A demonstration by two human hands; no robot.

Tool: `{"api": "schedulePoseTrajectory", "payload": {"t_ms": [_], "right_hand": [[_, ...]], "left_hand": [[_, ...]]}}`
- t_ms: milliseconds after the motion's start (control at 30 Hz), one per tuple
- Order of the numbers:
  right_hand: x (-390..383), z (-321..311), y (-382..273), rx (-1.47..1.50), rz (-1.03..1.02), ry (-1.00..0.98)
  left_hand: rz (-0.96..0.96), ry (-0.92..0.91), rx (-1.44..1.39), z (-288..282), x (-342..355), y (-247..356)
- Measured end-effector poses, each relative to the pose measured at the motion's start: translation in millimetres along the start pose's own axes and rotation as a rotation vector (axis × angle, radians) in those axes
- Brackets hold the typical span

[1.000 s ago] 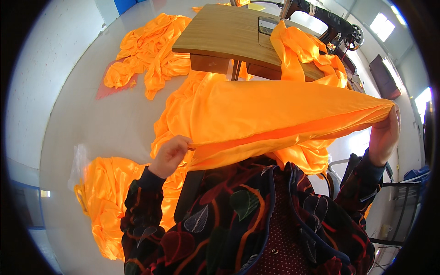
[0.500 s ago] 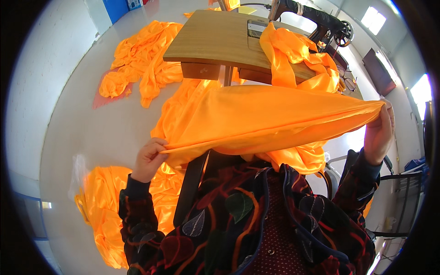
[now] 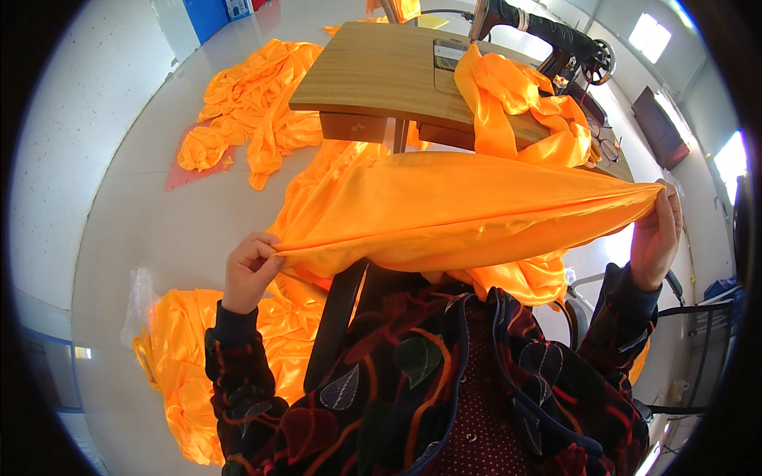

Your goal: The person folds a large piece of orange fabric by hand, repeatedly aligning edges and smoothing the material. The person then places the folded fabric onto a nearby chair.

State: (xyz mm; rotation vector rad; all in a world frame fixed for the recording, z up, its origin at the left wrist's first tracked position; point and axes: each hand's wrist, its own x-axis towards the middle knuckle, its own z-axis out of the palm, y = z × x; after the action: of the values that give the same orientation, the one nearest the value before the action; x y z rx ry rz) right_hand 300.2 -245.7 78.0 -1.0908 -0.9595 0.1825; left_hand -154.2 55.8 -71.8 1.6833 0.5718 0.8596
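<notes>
A wide piece of orange satin fabric (image 3: 452, 206) is stretched between my hands, in front of the sewing table. My left hand (image 3: 251, 271) pinches its left end between thumb and fingers. At the other end my right hand (image 3: 657, 236) grips a gathered corner, held a little higher than the left. A long fold runs along the cloth from hand to hand. Below its middle, more orange fabric hangs over my lap, and its lower part is hidden by my jacket.
Beyond the cloth stands a wooden sewing table (image 3: 373, 71) with a black sewing machine (image 3: 548, 32), draped orange fabric (image 3: 496, 87) and eyeglasses (image 3: 609, 147). Heaps of orange fabric lie on the floor at far left (image 3: 262, 87) and near left (image 3: 186, 357). A dark metal-framed rack (image 3: 698, 349) is at right.
The left end of the cloth has shifted slightly left and up, and the right end slightly down. Both hands keep their hold. The whole view has moved a little.
</notes>
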Motion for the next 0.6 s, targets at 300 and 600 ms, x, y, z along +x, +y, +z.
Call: {"api": "schedulePoseTrajectory", "payload": {"t_ms": [300,600], "right_hand": [[-6.0,-14.9,10.1,-0.061,0.03,0.114],[-11.1,-14.3,62.9,-1.236,-0.106,0.222]], "left_hand": [[-0.021,0.159,-0.173,15.7,8.1,2.9],[-0.046,-0.017,-0.248,89.0,28.6,28.5]]}}
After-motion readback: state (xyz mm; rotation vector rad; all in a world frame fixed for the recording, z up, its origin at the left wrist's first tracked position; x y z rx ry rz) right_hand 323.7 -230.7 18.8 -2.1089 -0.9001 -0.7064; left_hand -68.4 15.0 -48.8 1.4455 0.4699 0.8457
